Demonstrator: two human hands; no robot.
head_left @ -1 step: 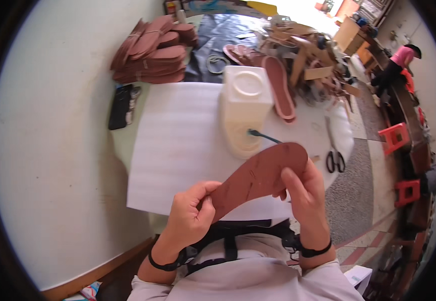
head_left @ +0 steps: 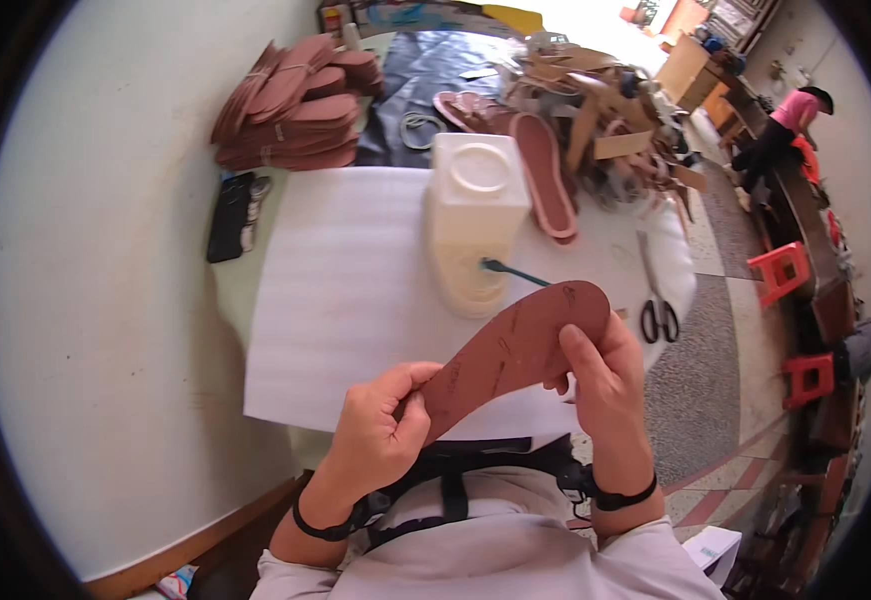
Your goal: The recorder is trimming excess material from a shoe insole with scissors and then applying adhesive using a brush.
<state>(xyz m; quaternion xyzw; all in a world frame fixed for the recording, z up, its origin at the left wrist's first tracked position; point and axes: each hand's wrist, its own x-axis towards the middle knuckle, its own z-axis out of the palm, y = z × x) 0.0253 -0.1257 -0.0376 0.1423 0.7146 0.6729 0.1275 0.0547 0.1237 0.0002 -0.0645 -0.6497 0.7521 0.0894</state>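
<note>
Between both hands I hold a reddish-brown shoe insole [head_left: 515, 350], tilted above the near edge of the table, with dark marks on its upper face. My left hand [head_left: 380, 420] pinches its lower-left end between thumb and fingers. At the wide upper-right end my right hand [head_left: 600, 375] grips it, thumb on top and fingers partly hidden underneath. Just beyond the insole stands a cream plastic container [head_left: 477, 215] with an opening low at its near end. A dark green brush handle [head_left: 515, 272] sticks out of that opening, its right end passing close to the insole's edge.
White sheeting [head_left: 335, 300] covers the table. Bundled insoles [head_left: 295, 105] and a black phone [head_left: 227, 220] lie left; scissors [head_left: 659, 300] lie right. Sandal soles [head_left: 547, 175] and a heap of straps [head_left: 615, 120] sit behind. Red stools [head_left: 780, 272] and a person [head_left: 790, 125] are farther right.
The view has shifted slightly, so the table and its contents appear a little farther left. Both hands keep the same hold on the insole.
</note>
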